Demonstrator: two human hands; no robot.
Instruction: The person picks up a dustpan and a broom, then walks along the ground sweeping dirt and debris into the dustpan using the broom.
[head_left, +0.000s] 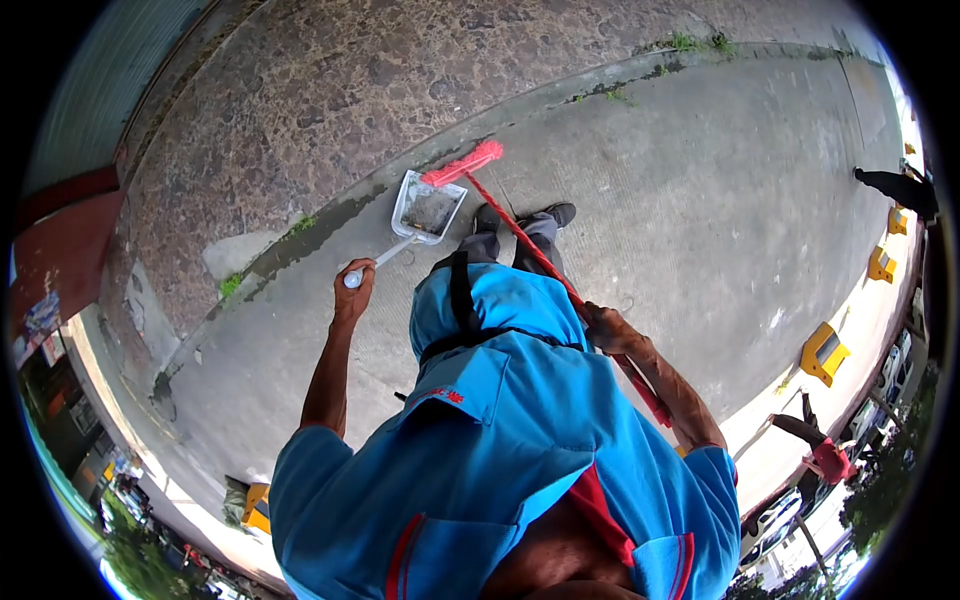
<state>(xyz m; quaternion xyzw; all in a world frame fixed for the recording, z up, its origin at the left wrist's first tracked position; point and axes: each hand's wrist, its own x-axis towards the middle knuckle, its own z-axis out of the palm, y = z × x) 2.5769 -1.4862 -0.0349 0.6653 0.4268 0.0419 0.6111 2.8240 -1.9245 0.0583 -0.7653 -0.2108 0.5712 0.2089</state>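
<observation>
Smooth plastic dustpan [401, 203], matt cloth shirt [530, 420], rough concrete ground [690, 180].

From my remote feed I saw yellow blocks [825, 354], parked cars [773, 522], a red-shirted person [832, 460], grass tufts [231, 286]

Dustpan [425, 237] — left of shoes [562, 214] | debris [432, 212] — in dustpan | broom head [464, 164] at dustpan's far edge

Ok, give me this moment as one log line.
left hand: gripping dustpan by handle | right hand: gripping red broom | broom head: at dustpan, contact unclear | dustpan: debris inside
</observation>
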